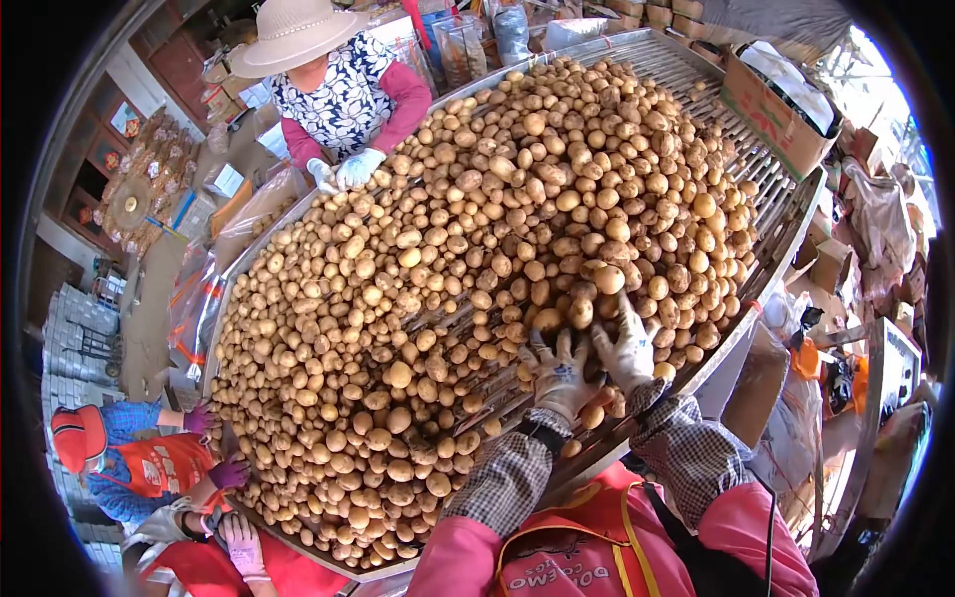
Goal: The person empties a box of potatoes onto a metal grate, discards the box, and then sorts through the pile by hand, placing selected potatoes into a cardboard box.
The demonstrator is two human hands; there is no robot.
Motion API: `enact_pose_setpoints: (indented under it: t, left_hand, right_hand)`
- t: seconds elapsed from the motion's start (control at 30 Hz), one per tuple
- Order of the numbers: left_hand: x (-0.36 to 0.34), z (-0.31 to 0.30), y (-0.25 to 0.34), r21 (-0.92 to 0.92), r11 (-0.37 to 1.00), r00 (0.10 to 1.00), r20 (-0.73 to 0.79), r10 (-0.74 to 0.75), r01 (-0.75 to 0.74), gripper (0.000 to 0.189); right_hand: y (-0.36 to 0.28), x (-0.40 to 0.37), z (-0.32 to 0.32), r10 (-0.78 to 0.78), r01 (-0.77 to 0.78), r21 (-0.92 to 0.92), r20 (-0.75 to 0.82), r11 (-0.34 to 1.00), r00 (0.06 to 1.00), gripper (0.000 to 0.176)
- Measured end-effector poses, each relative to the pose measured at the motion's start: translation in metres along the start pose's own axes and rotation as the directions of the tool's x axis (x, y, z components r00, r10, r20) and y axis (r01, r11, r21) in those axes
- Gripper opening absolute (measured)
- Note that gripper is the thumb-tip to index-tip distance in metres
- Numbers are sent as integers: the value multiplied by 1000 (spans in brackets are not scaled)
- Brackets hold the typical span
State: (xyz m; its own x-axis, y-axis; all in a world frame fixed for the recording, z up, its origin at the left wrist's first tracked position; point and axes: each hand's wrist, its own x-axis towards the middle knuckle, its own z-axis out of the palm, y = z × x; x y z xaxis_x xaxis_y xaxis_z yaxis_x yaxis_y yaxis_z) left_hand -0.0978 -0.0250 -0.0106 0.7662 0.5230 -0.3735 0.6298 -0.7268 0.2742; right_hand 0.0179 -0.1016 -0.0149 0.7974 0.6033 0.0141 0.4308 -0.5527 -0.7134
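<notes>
Both hands wear pale, soiled gloves and reach into a large heap of potatoes (398, 374) on a slatted metal table. My left hand (560, 374) lies on the slats at the heap's near edge, palm down, fingers spread against the potatoes. Just right of it, my right hand (627, 350) has its fingers apart, their tips touching a potato (608, 280) in the pile. A few potatoes lie under and between the two wrists. Neither hand is visibly wrapped round a potato.
Across the table a person in a hat (343, 95) has gloved hands at the heap. Two more people stand at the lower left, one in a red cap (80, 438). A cardboard box (776, 114) rests on the table's far right corner.
</notes>
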Motion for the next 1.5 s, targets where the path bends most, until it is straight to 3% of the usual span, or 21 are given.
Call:
enact_pose_setpoints:
  t: [0.07,0.13,0.2,0.33,0.4,0.53,0.6,0.67,0.73,0.8,0.87,0.93,1.0,1.1,1.2,1.27,1.3,1.37,1.4,1.47,1.5]
  left_hand:
    - [-4,17,-22,20,1000,992,-124,-2,5,96]
    - [-6,22,-48,-108,994,988,-156,-23,6,92]
    - [-16,20,-74,22,998,973,-222,-58,64,81]
    - [-33,53,-164,-154,960,841,-463,-278,233,83]
    - [-55,63,-198,134,932,813,-541,-217,338,80]
    - [-110,97,-238,-25,859,758,-457,-465,512,70]
    - [-138,88,-235,62,831,786,-369,-496,553,72]
    - [-157,77,-224,94,834,779,-428,-458,543,75]
    - [-180,43,-197,-65,872,799,-372,-473,485,91]
    - [-184,63,-211,-42,880,780,-445,-440,472,82]
    - [-190,90,-223,35,904,751,-571,-331,425,74]
    - [-203,91,-221,-88,940,792,-516,-326,330,65]
    - [-216,91,-214,-92,954,789,-542,-289,286,62]
    - [-225,95,-196,-257,939,672,-656,-344,230,46]
    - [-227,96,-164,-277,936,598,-719,-353,219,33]
    - [-227,101,-144,-334,937,637,-701,-321,104,27]
    - [-228,106,-139,-277,956,648,-713,-269,93,28]
    - [-231,118,-129,-269,962,656,-718,-233,47,30]
    - [-236,126,-125,-318,948,655,-714,-248,12,31]
    - [-247,137,-121,-442,896,631,-706,-320,-41,29]
    - [-255,139,-117,-494,869,642,-662,-386,14,30]
  right_hand:
    - [-26,-13,6,-30,56,-354,80,934,996,77]
    - [-48,-27,19,-40,61,-342,68,938,997,76]
    - [-33,-24,56,-89,139,-321,165,937,982,75]
    - [-116,-30,76,129,76,-408,453,910,882,81]
    - [-117,-40,126,-75,109,-45,472,993,878,83]
    - [-174,-91,155,-141,440,-224,742,870,656,75]
    - [-160,-141,186,-130,260,-105,656,960,744,67]
    - [-143,-166,185,-215,393,-166,618,904,756,69]
    - [-116,-181,156,-424,606,-55,665,794,615,59]
    - [-90,-189,128,-540,719,51,698,693,471,55]
    - [-65,-191,100,-468,678,126,812,724,349,54]
    - [-33,-184,65,-423,552,165,822,817,381,48]
    - [10,-174,44,-519,418,312,583,853,625,35]
    - [36,-126,8,-419,375,193,312,907,853,37]
    - [24,-51,0,-461,465,-43,80,884,884,44]
    - [-5,9,7,-313,307,62,195,950,930,53]
    - [-7,32,28,-313,328,-217,99,919,944,61]
    - [-18,65,44,-123,227,-345,298,911,947,66]
    - [-21,69,52,-182,303,-458,289,836,940,66]
    - [-8,66,71,-191,275,-407,235,871,953,63]
    - [8,57,83,-30,84,-138,351,987,936,62]
